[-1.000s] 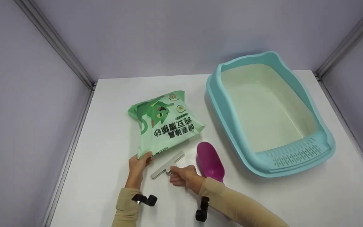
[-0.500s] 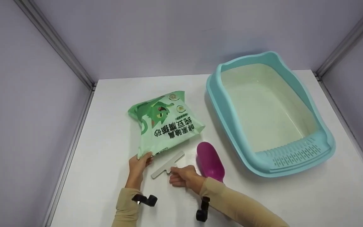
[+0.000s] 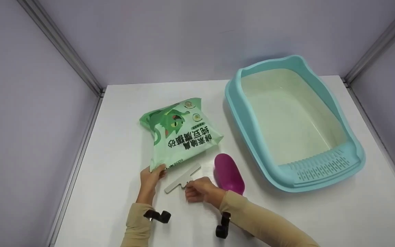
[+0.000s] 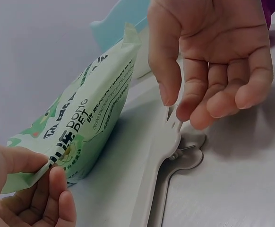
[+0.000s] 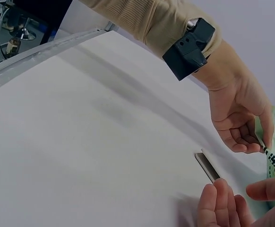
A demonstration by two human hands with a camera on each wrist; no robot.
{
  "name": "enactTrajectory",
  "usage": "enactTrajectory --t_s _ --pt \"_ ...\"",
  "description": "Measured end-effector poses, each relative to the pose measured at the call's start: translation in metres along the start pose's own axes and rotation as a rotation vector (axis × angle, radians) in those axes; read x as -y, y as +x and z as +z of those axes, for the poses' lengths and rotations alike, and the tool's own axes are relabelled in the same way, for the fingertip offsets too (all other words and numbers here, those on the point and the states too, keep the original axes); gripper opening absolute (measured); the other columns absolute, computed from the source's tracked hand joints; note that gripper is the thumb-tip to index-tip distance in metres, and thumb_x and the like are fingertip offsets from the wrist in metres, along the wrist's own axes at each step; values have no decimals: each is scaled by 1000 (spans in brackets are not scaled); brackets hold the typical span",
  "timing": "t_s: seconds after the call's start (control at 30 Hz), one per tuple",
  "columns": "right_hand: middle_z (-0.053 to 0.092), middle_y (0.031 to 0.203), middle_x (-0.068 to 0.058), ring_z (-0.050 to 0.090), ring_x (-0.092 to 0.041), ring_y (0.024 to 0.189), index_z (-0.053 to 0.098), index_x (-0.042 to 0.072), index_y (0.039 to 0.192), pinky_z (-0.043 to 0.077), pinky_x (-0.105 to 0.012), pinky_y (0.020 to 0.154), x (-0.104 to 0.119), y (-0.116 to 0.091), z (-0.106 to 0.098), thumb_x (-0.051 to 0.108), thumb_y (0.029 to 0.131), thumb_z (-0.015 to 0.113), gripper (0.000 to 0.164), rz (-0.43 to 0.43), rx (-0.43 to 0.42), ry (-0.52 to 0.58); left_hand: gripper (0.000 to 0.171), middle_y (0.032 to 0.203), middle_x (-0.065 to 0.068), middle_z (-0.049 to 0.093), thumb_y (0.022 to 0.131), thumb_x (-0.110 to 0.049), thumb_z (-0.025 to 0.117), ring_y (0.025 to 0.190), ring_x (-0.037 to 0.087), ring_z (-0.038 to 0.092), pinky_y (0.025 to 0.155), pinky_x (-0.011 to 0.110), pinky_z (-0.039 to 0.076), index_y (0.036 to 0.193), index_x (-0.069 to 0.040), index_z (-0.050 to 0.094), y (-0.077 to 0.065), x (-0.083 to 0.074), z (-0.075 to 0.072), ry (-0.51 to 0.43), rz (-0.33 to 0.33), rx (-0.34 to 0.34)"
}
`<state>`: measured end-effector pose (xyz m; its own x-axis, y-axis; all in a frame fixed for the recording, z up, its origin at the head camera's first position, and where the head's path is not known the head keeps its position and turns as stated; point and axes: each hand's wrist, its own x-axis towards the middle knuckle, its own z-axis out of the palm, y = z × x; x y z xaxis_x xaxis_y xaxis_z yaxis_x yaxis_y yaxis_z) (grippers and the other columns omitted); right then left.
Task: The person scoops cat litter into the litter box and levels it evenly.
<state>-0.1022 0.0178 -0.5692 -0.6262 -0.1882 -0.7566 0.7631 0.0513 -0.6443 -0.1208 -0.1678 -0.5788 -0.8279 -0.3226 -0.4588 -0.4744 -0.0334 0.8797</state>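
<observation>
A green bag of cat litter [image 3: 183, 145] lies on the white table. My left hand [image 3: 151, 180] pinches its near corner between thumb and fingers, as the left wrist view also shows on the bag's edge [image 4: 88, 113]. Just below the bag, a pale long-bar clip [image 3: 177, 181] lies flat on the table. Over the clip's handle hovers my right hand [image 3: 201, 190], its fingers [image 4: 218, 101] loosely bent and the thumb apart from them. Whether a fingertip touches the handle is hard to tell. In the right wrist view, fingers hide part of the clip [image 5: 206, 165].
A magenta scoop [image 3: 226, 169] lies right of the clip, partly covered by the right forearm. Farther right stands a large blue litter box [image 3: 243, 118] with a pale inside. Walls [image 3: 183, 41] enclose the table's back and sides.
My right hand has drawn its fingers away from the clip's handle and shifted slightly right. The clip stays on the table; the left hand keeps hold of the bag's corner.
</observation>
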Motion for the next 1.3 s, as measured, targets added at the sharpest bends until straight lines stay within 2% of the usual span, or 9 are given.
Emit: enactTrajectory --t_s 0.2,0.43,0.57,0.67,0.73,0.83,0.97,1.17,1.3 --pt "64 62 -2 63 -11 55 68 -8 100 59 -30 66 5 0 -1 3 85 61 20 -8 5 -11 32 80 -1 65 88 -18 66 74 8 61 75 23 53 109 5 61 -1 -3 -2 50 19 16" --pt "64 58 0 60 -7 51 66 -10 104 56 -23 57 12 0 -3 1 85 60 24 -23 8 2 30 81 -1 65 88 -20 66 82 15 60 79 28 50 107 3 63 -1 -9 -8 146 65 4" --pt "63 58 -1 60 -8 51 65 -12 106 55 -23 56 13 0 -4 1 85 59 25 -30 22 19 39 95 6 64 88 -23 66 89 17 58 80 26 48 116 3 61 0 -11 -11 212 74 -1" --pt "64 60 -1 60 -8 52 64 -13 107 56 -23 58 14 0 -4 1 85 59 26 -37 36 21 45 107 13 63 87 -25 66 93 19 57 80 25 47 120 5 59 -2 -12 -13 227 92 -7" --pt "64 60 -1 61 -8 52 63 -14 107 56 -23 58 15 -1 -5 0 85 59 27 -47 43 24 47 109 17 63 86 -27 68 93 20 57 79 26 48 119 6 59 -4 -14 -13 225 109 -19" --pt "64 61 0 60 -7 53 63 -14 106 55 -22 58 16 -1 -5 1 85 58 26 -65 52 23 51 118 23 62 85 -28 69 102 25 58 87 33 49 120 8 58 -8 -18 -13 227 130 -17" --pt "64 63 0 60 -6 54 62 -14 106 54 -20 58 17 -1 -6 2 86 58 26 -75 58 28 55 131 26 54 88 -26 66 118 32 54 99 40 46 129 7 51 -9 -23 -14 253 120 8" --pt "64 64 0 60 -6 55 60 -15 110 55 -20 59 19 -1 -6 1 87 58 28 -81 60 44 50 122 20 53 92 -22 61 108 25 52 79 21 44 133 3 46 -9 -29 -13 268 157 -38" --pt "64 65 0 61 -7 57 60 -14 110 56 -21 61 20 -1 -7 2 88 58 27 -92 63 42 42 121 19 50 93 -19 59 110 27 49 83 24 42 128 3 51 -12 -31 -10 286 216 -100"
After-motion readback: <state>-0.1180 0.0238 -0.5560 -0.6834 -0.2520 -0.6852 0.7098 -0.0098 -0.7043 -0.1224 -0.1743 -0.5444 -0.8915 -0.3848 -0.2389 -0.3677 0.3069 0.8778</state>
